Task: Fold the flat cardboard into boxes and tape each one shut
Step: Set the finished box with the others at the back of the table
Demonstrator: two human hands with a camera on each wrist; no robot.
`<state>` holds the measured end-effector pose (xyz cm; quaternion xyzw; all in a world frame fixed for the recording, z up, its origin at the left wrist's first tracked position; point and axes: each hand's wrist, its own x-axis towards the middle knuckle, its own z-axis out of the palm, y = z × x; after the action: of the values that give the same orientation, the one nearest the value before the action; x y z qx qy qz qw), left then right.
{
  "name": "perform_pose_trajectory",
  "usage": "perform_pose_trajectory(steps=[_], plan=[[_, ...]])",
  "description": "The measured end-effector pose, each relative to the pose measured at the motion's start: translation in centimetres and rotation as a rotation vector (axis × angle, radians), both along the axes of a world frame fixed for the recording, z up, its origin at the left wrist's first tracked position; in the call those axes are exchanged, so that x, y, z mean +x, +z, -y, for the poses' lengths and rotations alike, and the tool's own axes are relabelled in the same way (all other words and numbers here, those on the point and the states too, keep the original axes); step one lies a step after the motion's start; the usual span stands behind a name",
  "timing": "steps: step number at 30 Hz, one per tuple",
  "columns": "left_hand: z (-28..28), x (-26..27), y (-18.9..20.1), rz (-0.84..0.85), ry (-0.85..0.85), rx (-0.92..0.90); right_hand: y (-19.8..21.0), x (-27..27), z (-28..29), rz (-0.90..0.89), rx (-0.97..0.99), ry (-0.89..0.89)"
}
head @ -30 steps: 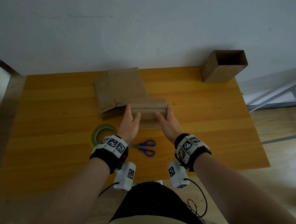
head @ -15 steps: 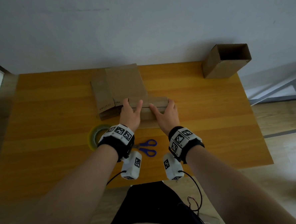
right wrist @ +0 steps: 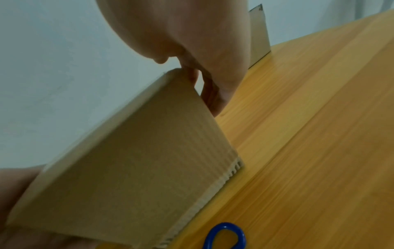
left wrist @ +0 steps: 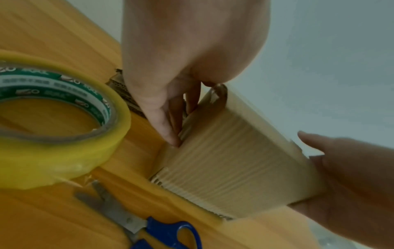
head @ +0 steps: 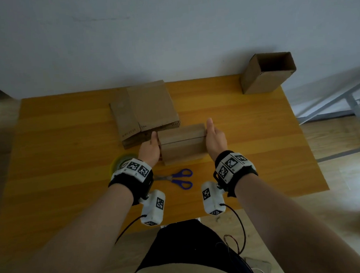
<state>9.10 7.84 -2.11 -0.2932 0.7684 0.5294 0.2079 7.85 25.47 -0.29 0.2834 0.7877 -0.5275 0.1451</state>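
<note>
A roll of tape point(head: 121, 161) is half hidden behind the left wrist on the table point(head: 60, 164). The left hand point(head: 149, 148) is pressed flat, fingers straight and together, against the left end of the folded box point(head: 182, 143), just in front of the flat cardboard stack point(head: 146, 111). Scissors point(head: 177, 178) are seen nearer. The right hand point(head: 215, 137) is laid likewise on the right end. An open box point(head: 264, 76) is stood at the far right corner.
</note>
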Motion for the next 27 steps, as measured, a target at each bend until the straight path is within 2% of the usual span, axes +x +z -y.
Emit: perform_pose_trajectory(steps=[5,7,10,14,27], plan=[[-0.1,0.8,2.1,-0.011,0.05,0.214,1.0,0.6,-1.3,0.049,-0.02,-0.054],[-0.1,0.9,2.5,-0.028,0.099,0.294,1.4,0.9,-1.7,0.05,-0.099,-0.105],[-0.3,0.8,3.1,-0.067,0.099,0.328,2.5,1.8,-2.3,0.012,-0.257,-0.136],[-0.6,0.6,3.9,-0.094,0.081,0.393,3.7,2.5,-3.2,-0.063,-0.345,-0.138],[-1.2,-0.1,6.5,-0.171,0.13,0.524,4.4,3.2,-4.7,-0.14,-0.222,-0.038]])
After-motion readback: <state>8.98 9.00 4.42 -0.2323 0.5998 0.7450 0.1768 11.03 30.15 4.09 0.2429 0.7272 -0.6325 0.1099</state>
